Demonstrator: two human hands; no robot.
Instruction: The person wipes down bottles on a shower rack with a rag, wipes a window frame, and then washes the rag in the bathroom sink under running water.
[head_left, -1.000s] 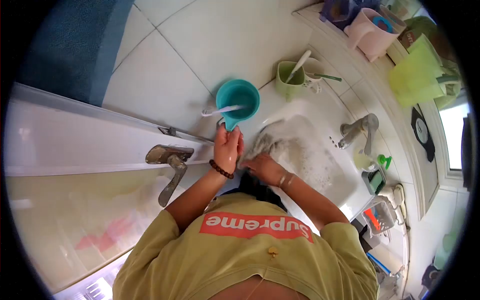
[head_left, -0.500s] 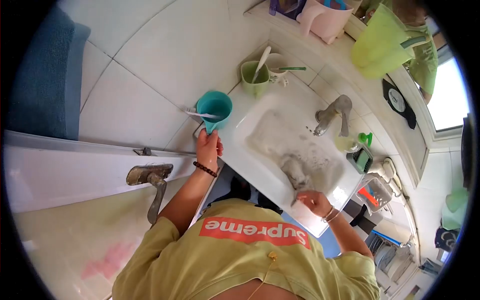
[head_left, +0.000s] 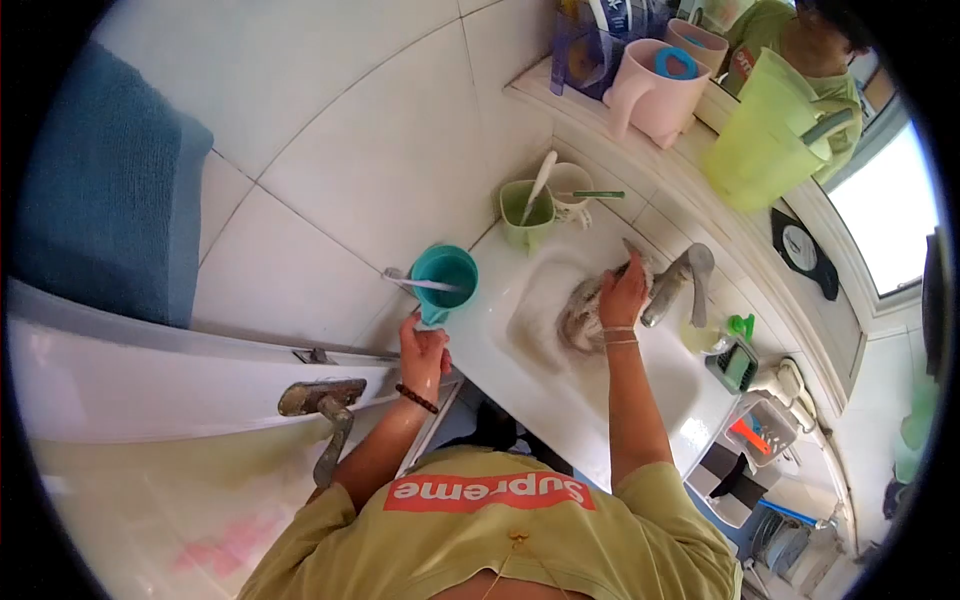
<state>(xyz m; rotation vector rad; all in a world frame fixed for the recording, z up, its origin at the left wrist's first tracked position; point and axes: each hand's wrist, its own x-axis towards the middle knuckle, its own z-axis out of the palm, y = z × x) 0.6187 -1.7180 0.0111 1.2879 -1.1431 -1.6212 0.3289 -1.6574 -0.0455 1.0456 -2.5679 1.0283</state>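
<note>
My left hand [head_left: 425, 352] is wrapped round the handle of a teal cup [head_left: 446, 274], held beside the sink's left corner. A white toothbrush [head_left: 425, 284] lies across the cup's mouth. Over the far side of the white sink [head_left: 484, 322], close to the faucet [head_left: 680, 283], my right hand [head_left: 624, 292] is closed on a wet greyish cloth [head_left: 582, 318]. Part of the cloth hangs into the basin, and the fingers partly hide the rest.
Behind the sink stand a green cup [head_left: 527, 215] and a white cup [head_left: 573, 190] with brushes. A pink mug [head_left: 657, 92] and a yellow-green pitcher [head_left: 765, 140] stand on the shelf. A door handle [head_left: 325, 402] is at left, a soap box [head_left: 738, 367] at right.
My right hand has moved from the sink's near edge to the far side by the faucet, and the cloth has moved with it. My left hand still holds the teal cup; the view has shifted.
</note>
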